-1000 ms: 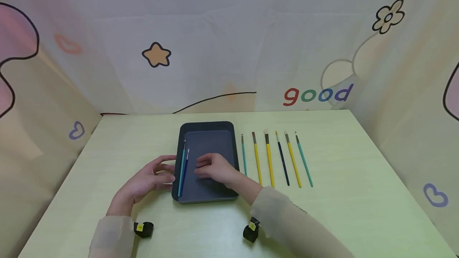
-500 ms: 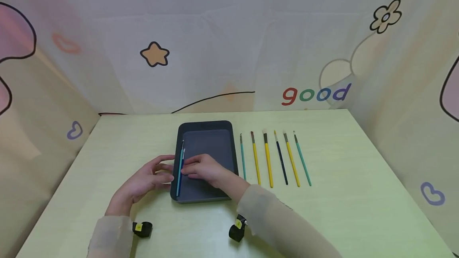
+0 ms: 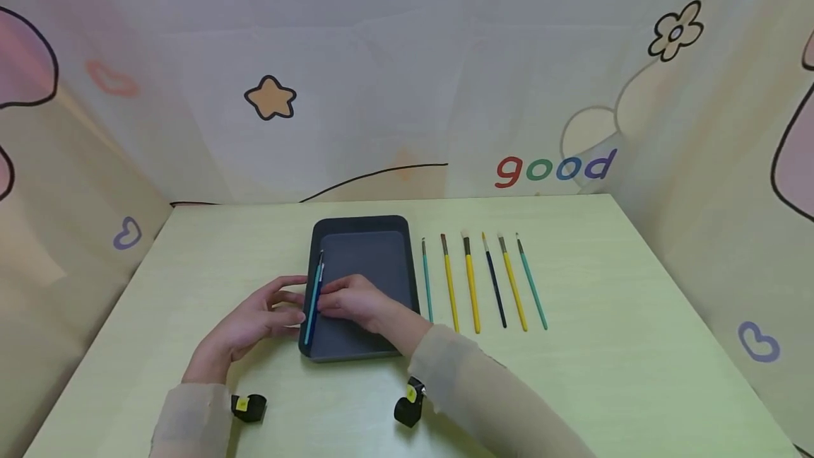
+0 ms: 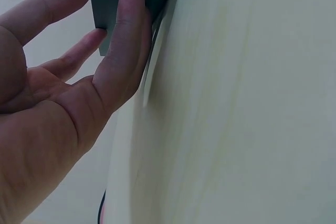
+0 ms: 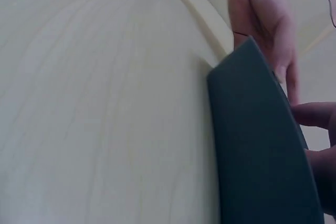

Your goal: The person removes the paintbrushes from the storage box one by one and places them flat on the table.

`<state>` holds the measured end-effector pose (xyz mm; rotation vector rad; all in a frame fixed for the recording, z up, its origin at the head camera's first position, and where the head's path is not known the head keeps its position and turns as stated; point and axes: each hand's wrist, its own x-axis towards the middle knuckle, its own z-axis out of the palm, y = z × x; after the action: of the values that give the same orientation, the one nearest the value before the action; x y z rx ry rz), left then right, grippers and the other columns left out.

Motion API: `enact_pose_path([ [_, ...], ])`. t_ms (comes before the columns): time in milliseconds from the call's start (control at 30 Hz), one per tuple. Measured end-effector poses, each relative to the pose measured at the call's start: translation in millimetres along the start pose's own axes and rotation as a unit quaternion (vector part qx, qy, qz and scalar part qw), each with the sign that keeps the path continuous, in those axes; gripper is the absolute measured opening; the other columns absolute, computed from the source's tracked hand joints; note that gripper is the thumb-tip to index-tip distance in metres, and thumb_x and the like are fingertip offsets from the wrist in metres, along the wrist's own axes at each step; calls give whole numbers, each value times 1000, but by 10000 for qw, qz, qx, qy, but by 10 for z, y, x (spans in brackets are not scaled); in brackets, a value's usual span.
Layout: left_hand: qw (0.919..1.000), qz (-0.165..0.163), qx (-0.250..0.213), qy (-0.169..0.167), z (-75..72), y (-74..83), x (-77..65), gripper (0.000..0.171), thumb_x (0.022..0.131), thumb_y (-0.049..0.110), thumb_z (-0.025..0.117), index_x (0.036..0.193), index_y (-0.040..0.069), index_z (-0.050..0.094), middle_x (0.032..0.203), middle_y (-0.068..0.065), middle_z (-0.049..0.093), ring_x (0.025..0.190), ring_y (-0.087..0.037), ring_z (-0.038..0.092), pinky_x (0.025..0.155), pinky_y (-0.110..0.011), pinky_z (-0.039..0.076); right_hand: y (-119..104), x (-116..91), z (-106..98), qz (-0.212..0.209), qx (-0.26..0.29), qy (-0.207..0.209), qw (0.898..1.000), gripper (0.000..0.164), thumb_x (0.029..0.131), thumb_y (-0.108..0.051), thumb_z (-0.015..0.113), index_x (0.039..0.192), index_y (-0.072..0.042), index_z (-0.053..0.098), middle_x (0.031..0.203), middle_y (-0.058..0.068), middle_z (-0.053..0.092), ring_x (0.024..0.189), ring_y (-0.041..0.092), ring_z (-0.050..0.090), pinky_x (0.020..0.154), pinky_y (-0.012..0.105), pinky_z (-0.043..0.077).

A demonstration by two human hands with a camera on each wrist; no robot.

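A dark grey tray (image 3: 365, 253) lies on the table. Along its left wall inside, a teal paintbrush (image 3: 311, 313) and a dark blue paintbrush (image 3: 320, 281) lie side by side. My right hand (image 3: 356, 302) reaches into the tray from the right, its extended fingertips against the dark blue paintbrush's handle. From outside, my left hand (image 3: 254, 316) rests its fingertips on the tray's left wall with fingers spread. The left wrist view shows those fingers touching the tray wall (image 4: 107, 3). In the right wrist view the tray's near wall (image 5: 252, 129) hides part of my right hand (image 5: 323, 171).
To the right of the tray, several paintbrushes lie in a spaced row: a teal one (image 3: 427, 281) closest to it, yellow ones (image 3: 471, 288), a dark blue one (image 3: 494, 288) and another teal one (image 3: 533, 288). A printed cloth (image 3: 356, 90) stands behind the table (image 3: 604, 373).
My right hand has moved left inside the tray to the dark blue paintbrush, which has shifted left against the teal one; the teal one is nearer the wall. My left hand has stayed at the tray.
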<state>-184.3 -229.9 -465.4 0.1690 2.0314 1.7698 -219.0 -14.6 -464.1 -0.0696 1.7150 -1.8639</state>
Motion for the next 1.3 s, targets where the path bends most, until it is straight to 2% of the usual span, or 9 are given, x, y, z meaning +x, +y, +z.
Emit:
enact_pose_path([
  [100,10000,32,-17,-52,1,-6,4,69,98,5,67,158,9,33,138,-29,46,110,-32,63,94,-46,56,35,10,54,-199,-192,131,9995,34,96,7,65,128,18,58,107,20,72,106,32,71,93,38,56],
  [267,10000,46,-28,-26,-7,-12,-3,69,97,3,67,158,9,33,137,-29,46,111,-32,62,94,-46,56,77,-2,168,-519,-479,589,9958,30,92,10,69,121,15,62,97,17,70,90,31,74,81,38,61],
  [467,10000,55,-39,-34,-14,-8,-5,70,97,4,67,158,8,33,135,-29,46,111,-31,61,94,-47,56,113,-4,250,-710,-682,972,9904,29,89,10,73,115,12,62,88,12,66,72,22,72,69,35,62],
  [633,10000,42,22,10,-5,9,-1,68,97,2,66,157,7,34,133,-29,47,108,-32,64,93,-47,57,128,22,237,-636,-571,993,9914,28,89,9,73,115,10,62,88,11,65,67,18,68,65,35,62],
  [833,9999,29,93,111,21,19,12,68,94,0,66,155,6,36,131,-28,49,105,-33,65,91,-47,58,145,28,196,-615,-522,952,9922,28,88,9,72,115,9,63,90,11,66,65,19,68,61,35,62],
  [1133,9993,-34,112,360,75,31,31,59,102,14,65,153,3,38,127,-26,50,105,-32,65,87,-46,59,132,-47,73,-649,-448,760,9940,30,92,5,71,121,8,63,95,12,66,76,18,69,65,36,62],
  [1300,9989,43,222,419,105,44,29,57,103,9,62,153,1,37,126,-27,50,105,-32,65,85,-46,60,105,-119,10,-613,-436,748,9944,32,91,6,72,122,7,63,97,12,65,77,18,68,64,36,62],
])
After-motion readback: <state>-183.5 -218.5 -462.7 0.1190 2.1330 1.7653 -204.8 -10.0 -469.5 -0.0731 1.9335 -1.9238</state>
